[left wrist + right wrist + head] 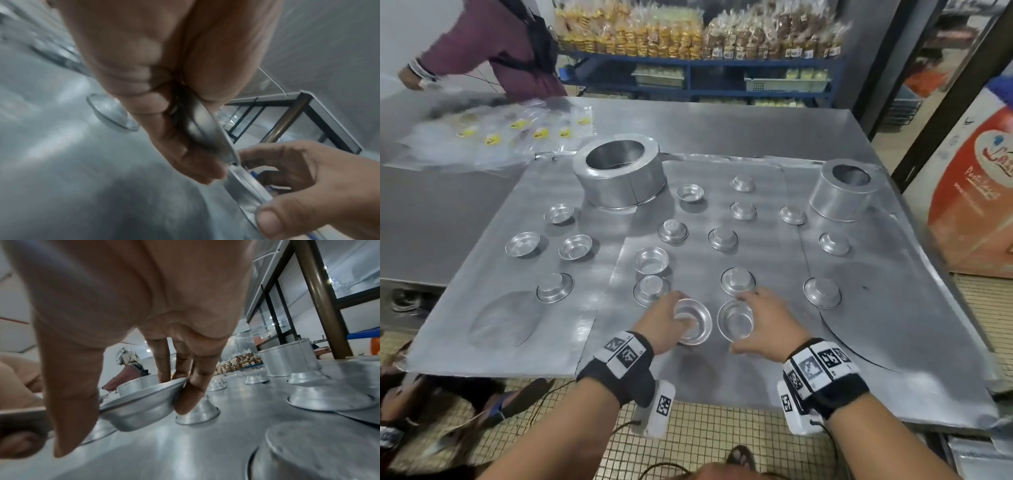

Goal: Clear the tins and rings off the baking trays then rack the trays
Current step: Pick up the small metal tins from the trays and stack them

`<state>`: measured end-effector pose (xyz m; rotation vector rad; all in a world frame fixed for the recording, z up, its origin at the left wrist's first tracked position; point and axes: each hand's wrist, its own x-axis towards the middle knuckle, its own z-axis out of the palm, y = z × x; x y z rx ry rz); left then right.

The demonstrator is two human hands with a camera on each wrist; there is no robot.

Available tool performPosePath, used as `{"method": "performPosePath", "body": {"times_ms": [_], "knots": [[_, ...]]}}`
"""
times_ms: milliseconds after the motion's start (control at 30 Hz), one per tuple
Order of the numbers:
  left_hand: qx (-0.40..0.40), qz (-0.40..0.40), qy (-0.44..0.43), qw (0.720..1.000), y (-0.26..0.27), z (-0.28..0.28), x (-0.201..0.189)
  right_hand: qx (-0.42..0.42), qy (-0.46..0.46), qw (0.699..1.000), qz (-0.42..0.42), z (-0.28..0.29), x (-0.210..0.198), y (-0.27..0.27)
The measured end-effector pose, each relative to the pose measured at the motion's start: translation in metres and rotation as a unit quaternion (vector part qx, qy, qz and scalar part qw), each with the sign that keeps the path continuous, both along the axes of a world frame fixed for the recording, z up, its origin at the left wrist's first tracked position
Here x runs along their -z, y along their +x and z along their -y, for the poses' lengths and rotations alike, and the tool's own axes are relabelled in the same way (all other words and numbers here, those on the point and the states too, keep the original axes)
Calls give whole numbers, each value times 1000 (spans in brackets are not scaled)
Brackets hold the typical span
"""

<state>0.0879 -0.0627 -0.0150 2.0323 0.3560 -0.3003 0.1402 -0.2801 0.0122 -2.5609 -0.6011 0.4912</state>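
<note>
A small round aluminium tin (pixel 693 321) is gripped by the left hand (pixel 661 320); a second small tin (pixel 735 321) just beside it is pinched by the right hand (pixel 767 325), both near the front edge of the flat metal baking trays (pixel 876 342) on the table (pixel 722 126).
</note>
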Motion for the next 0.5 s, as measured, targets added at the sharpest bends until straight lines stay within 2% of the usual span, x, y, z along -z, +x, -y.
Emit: {"method": "performPosePath", "body": {"times_ms": [133, 300, 367, 500], "knots": [[-60, 19, -98, 993, 0, 22, 12, -13, 11, 999, 39, 9, -3, 12], [-102, 18, -142, 984, -2, 34, 18, -12, -4, 997, 82, 10, -12, 18], [-122, 13, -163, 979, -2, 34, 20, -18, 25, 995, 90, 4, -16, 17], [-184, 14, -261, 948, 2, 35, 13, -63, 76, 994, 55, -17, -21, 10]]}}
